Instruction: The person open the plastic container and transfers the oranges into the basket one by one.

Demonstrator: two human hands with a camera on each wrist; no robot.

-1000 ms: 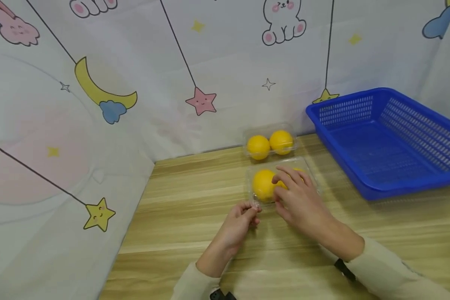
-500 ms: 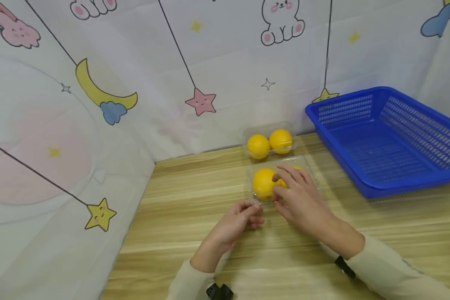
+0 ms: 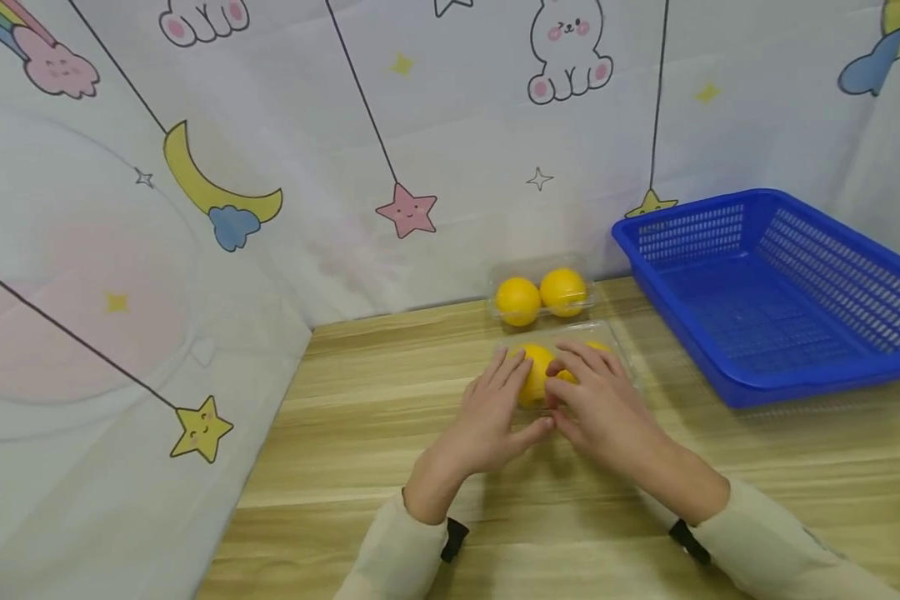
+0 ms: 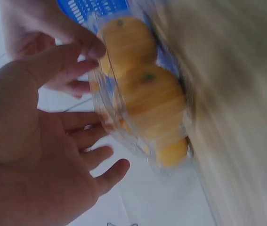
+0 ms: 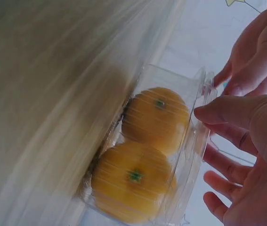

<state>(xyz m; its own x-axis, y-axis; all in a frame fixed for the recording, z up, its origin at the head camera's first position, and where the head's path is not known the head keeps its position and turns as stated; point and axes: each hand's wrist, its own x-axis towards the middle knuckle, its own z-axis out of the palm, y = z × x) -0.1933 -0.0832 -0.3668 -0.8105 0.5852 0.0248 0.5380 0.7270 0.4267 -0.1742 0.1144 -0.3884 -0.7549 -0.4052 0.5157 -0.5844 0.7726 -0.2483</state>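
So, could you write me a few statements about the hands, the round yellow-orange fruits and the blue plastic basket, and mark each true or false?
1. The rectangular blue plastic basket stands on the light wood-grained table. True.
2. The rear clear plastic box holds nothing. False: it holds two round yellow-orange fruits.
3. The left hand is inside the basket. False: it is at the nearer clear plastic box.
4. The right hand touches that nearer box. True.
5. The basket stands left of both boxes. False: it stands to their right.

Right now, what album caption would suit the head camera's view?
Left hand and right hand at a clear box of oranges, a second box behind, a blue basket to the right.
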